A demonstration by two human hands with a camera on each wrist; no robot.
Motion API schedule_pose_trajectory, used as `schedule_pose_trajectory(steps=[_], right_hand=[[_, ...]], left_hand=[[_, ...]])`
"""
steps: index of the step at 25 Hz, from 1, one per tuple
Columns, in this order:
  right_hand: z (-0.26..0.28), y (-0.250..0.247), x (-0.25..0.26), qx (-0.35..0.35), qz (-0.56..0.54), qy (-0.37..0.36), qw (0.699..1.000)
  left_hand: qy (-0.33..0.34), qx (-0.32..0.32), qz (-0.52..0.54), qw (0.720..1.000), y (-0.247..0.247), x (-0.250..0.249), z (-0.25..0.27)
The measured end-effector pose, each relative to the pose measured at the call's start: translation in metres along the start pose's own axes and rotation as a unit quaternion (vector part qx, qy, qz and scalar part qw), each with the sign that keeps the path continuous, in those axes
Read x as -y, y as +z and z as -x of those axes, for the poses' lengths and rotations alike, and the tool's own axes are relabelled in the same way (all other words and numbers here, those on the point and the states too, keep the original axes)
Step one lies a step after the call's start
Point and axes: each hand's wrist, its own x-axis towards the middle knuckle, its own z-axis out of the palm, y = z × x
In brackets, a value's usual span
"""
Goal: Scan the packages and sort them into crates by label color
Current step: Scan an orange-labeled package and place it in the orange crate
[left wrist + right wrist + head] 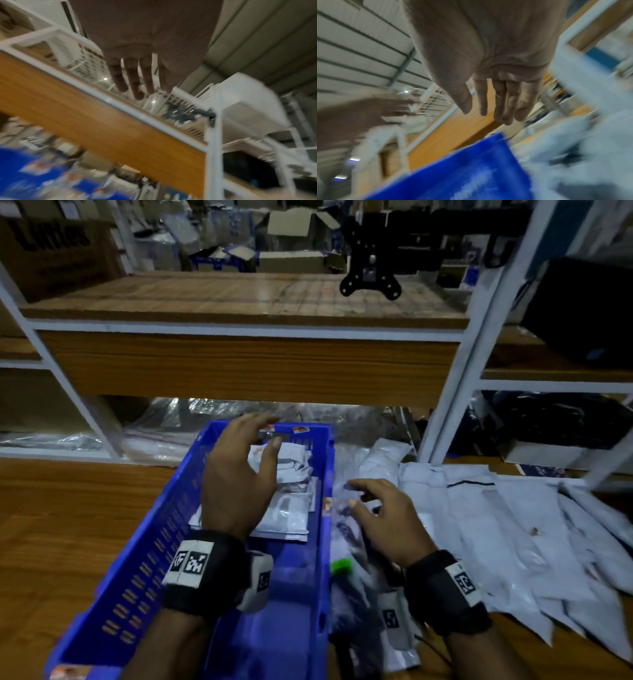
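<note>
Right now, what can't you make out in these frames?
- Label colors on the packages in the blue crate: head view, too small and blurred.
- What lies under the right hand: head view, the hand covers it.
- Crate contents in both wrist views: motion blur.
- Near end of the crate: cut off by the bottom edge, partly behind the left hand.

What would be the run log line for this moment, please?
left hand: open, above blue crate | right hand: open, over packages

One blue crate; two hands; many white packages, uncountable; one green tag.
</note>
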Motion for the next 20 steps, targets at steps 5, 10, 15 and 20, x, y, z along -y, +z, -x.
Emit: schedule_pose_trajectory(steps=[5,10,15,20], right_hand=[[0.033,-0.073,-0.096,0.034,0.243,0.110,0.963],[0.077,-0.086,-0.169,0.125,0.325,0.078,0.934],[0.100,-0.086,-0.187,0.091,0.311,0.049,0.945],[0.099,-0.105,-0.171,0.053,0.311,0.015,0.949]], left_hand=[[0.000,0.095,0.044,0.995,0.058,-0.100,0.012],[-0.040,0.176,0.070,0.981,0.139,-0.149,0.033],[-0.087,0.258,0.087,0.958,0.194,-0.178,0.054],[-0.127,0.260,0.107,0.951,0.209,-0.186,0.063]])
